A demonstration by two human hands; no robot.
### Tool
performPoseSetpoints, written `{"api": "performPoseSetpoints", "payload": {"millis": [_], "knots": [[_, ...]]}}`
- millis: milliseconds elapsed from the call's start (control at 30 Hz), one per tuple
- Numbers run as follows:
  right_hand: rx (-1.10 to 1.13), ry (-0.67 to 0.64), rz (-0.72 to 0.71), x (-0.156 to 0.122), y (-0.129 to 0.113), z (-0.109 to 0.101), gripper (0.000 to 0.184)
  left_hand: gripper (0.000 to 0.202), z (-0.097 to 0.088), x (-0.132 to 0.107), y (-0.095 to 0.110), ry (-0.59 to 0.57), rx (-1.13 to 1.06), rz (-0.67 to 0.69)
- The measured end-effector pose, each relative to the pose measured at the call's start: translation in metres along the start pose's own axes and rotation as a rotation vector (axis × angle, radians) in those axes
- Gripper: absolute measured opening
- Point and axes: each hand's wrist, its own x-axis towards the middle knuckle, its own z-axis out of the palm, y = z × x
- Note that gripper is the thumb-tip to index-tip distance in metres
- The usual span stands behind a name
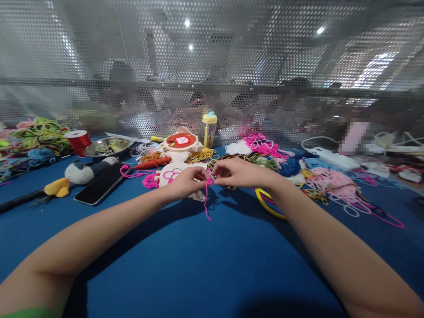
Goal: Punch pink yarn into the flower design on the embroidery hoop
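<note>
Two hands (186, 181) (239, 173), one phone (101, 185), one bottle (208, 129)

Bare forearms (109, 229), green sleeve (33, 314) edge, left arm

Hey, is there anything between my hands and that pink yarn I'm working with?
Nothing visible. The left hand and right hand both pinch the pink yarn where their fingertips meet, and its loose end hangs free above the blue table.

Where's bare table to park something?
Biggest patch: blue table between the forearms, nearer than left hand and right hand, both pinching pink thread. Smaller: between phone and left forearm. Back strip crowded: yarn piles, embroidery hoop.
</note>
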Motion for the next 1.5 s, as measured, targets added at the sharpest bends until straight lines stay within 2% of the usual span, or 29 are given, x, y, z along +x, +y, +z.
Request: {"api": "performPoseSetpoints", "payload": {"millis": [133, 333, 633, 733, 900, 1000, 1167, 1233, 1333, 1500], "knots": [[0.046, 0.027, -0.028, 0.008, 0.0, 0.009, 0.016, 0.007, 0.0, 0.0, -0.002, 0.003, -0.016, 0.007], [0.105, 0.055, 0.042, 0.01, 0.003, 0.013, 0.012, 0.008, 0.002, 0.001, -0.004, 0.011, -0.06, 0.05], [0.182, 0.085, 0.084, 0.007, 0.003, 0.006, 0.007, 0.014, 0.006, -0.003, -0.013, 0.02, 0.107, 0.244], [0.267, 0.063, 0.057, 0.003, 0.005, 0.0, 0.006, 0.015, 0.007, -0.002, -0.015, 0.026, 0.104, 0.252], [0.444, -0.012, -0.065, -0.007, 0.006, -0.011, 0.006, 0.015, 0.008, -0.003, -0.013, 0.026, 0.066, 0.233], [0.501, -0.028, -0.052, -0.011, 0.005, -0.015, 0.01, 0.015, 0.008, -0.005, -0.012, 0.036, 0.059, 0.226], [0.378, 0.112, 0.023, -0.015, 0.006, -0.022, 0.014, 0.016, 0.009, -0.003, -0.016, 0.055, 0.052, 0.214], [0.298, 0.126, 0.025, -0.016, 0.008, -0.024, 0.013, 0.017, 0.009, -0.003, -0.018, 0.066, 0.038, 0.208], [0.198, 0.058, 0.04, -0.015, 0.013, -0.022, 0.012, 0.017, 0.01, -0.002, -0.02, 0.082, 0.035, 0.21], [0.063, -0.085, 0.023, -0.003, 0.013, -0.006, 0.016, 0.015, 0.009, -0.003, -0.018, 0.132, 0.073, 0.234]]}}
